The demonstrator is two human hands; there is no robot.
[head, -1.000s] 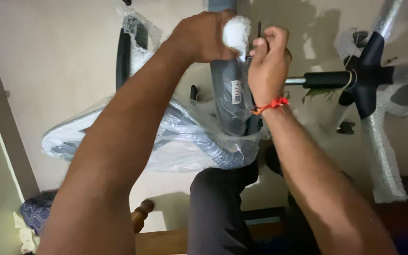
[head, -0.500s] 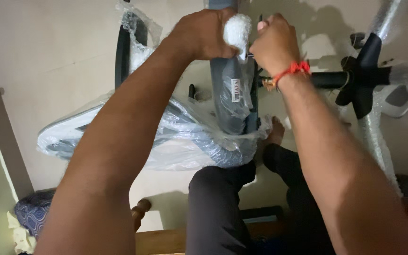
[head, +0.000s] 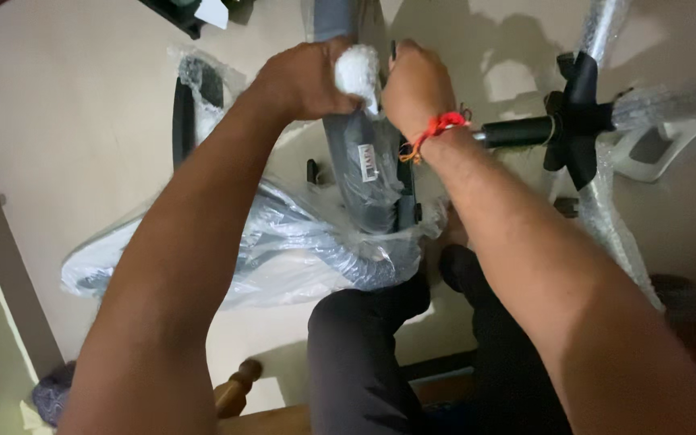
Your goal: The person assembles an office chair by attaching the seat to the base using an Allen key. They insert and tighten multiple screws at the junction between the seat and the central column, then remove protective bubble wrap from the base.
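Note:
A grey chair part (head: 364,165) stands upright in front of me, partly wrapped in clear plastic (head: 243,250). My left hand (head: 304,76) is closed around a white wad of wrapping (head: 358,71) at the top of this part. My right hand (head: 415,80), with a red thread on the wrist, is closed against the part's upper right edge, right beside the wad. What the right fingers grip is hidden behind the hand.
A black chair base hub (head: 577,121) with plastic-wrapped legs (head: 606,217) lies on the floor at right. A black armrest in plastic (head: 187,113) lies at left. My dark-trousered legs (head: 364,354) are below, with a wooden furniture knob (head: 239,379) nearby.
My right hand has shifted slightly up and turned over the top of the grey part. My left hand still holds the white wad. The view has moved closer.

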